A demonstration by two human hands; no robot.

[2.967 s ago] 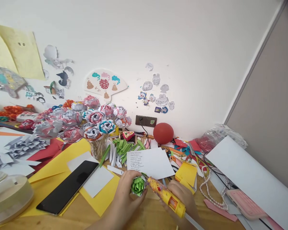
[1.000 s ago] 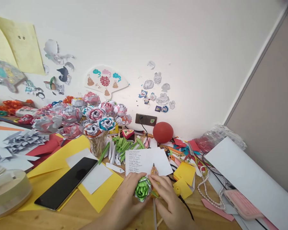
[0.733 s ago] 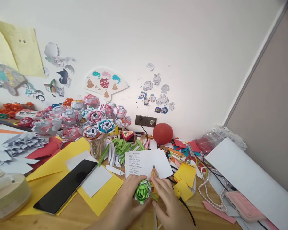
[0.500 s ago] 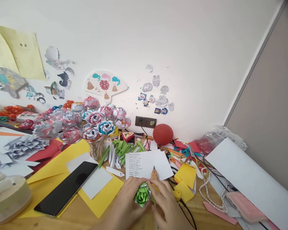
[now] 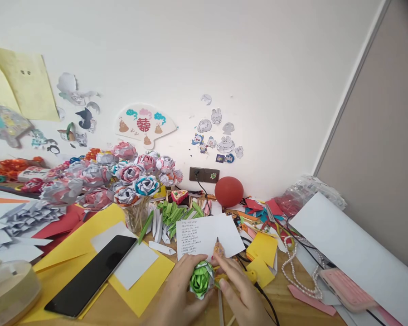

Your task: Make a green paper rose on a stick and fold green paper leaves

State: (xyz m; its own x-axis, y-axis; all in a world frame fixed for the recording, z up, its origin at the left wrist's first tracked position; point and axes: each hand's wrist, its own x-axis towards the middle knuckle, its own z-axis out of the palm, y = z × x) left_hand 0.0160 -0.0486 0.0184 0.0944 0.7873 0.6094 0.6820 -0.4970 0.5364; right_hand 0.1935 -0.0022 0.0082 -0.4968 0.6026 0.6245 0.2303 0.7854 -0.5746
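The right hand (image 5: 240, 292) hides part of the glue gun (image 5: 218, 250); the left hand (image 5: 181, 290) partly covers the green paper flower (image 5: 201, 279); handwriting (image 5: 189, 240) is too small to read; the left edge crops a clear container (image 5: 13, 287).

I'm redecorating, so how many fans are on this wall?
2. A white fan with red characters is above the paper flowers; a multicoloured fan is at the picture's left edge, partly cut off. Others could be out of view.
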